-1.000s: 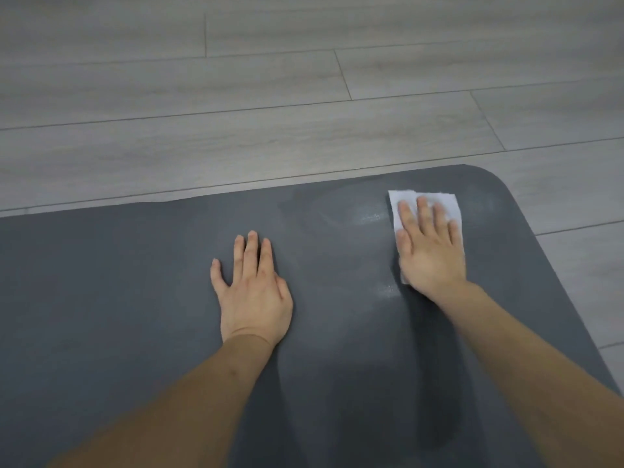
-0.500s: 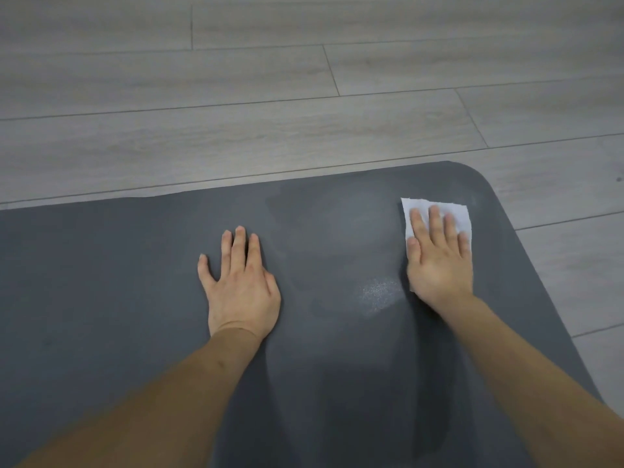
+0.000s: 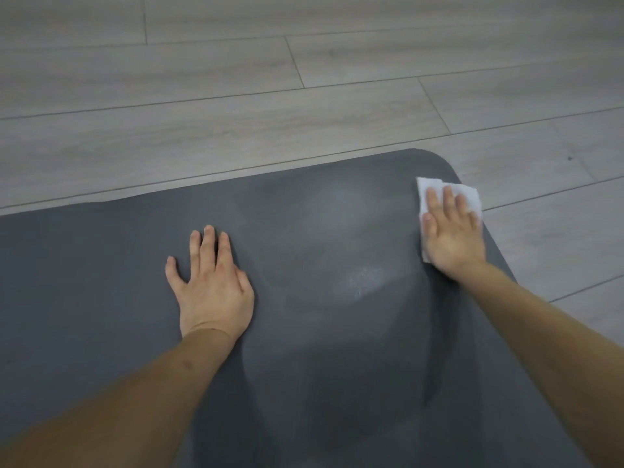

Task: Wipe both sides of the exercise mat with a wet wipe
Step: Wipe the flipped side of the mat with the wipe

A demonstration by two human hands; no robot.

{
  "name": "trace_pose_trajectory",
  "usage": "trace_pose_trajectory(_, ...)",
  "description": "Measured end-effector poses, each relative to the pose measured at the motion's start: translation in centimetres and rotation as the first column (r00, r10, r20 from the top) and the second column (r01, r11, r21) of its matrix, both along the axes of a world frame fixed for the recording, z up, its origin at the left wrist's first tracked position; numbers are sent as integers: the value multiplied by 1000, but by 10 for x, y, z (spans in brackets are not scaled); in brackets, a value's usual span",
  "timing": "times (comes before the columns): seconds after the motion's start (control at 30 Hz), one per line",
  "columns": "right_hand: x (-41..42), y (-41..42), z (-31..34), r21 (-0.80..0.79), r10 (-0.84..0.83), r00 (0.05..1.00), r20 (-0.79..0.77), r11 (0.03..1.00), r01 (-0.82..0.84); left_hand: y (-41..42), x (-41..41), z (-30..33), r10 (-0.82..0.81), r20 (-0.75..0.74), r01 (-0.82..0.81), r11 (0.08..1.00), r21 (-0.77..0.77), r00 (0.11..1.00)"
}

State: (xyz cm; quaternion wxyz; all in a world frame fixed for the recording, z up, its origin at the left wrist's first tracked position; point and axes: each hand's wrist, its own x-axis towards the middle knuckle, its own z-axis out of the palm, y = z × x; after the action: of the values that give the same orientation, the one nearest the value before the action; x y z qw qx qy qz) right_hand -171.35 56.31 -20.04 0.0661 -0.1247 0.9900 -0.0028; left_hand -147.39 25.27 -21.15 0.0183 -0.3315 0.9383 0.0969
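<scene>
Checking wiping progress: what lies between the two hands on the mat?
Head view: only bare grey mat between left hand and right hand, with damp sheen.

- Soft, even indoor light, nothing harsh.
- Dull sheen patches on the mat (image 3: 101,282), brightest mid-frame.
- Faint shadows under both forearms.
- Wide-angle bend in the floor planks (image 3: 304,62) toward the edges.
- Slightly soft overall, forearms blurriest.

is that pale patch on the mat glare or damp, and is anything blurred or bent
Head view: the pale sheen on the exercise mat beside the wet wipe could be either. Forearm shadows fall between the left hand and right hand; near forearms look soft; floorboard seams bend slightly.
</scene>
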Motion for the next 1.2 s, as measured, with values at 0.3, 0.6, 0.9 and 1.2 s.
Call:
trace_pose_trajectory(0.3, 125, -88, -5, -70, 456, 889, 30, 889, -453, 0, 1, -1, 4, -16, -4, 1000, 1, 1000)
trace_pose_trajectory(0.6, -20, 9, 3, -58, -45, 998, 36, 997, 47, 1, -1, -1, 0, -12, 0, 1000, -12, 1000)
trace_pose_trajectory(0.9, 69, -21, -1, -55, 36, 998, 56, 998, -33, -2, 0, -4, 9, -15, -9, 1000, -6, 1000)
trace_pose_trajectory(1.2, 73, -234, -2, -135, 567, 817, 100, 822, -554, -4, 2, -9, -7, -21, 7, 1000, -13, 1000)
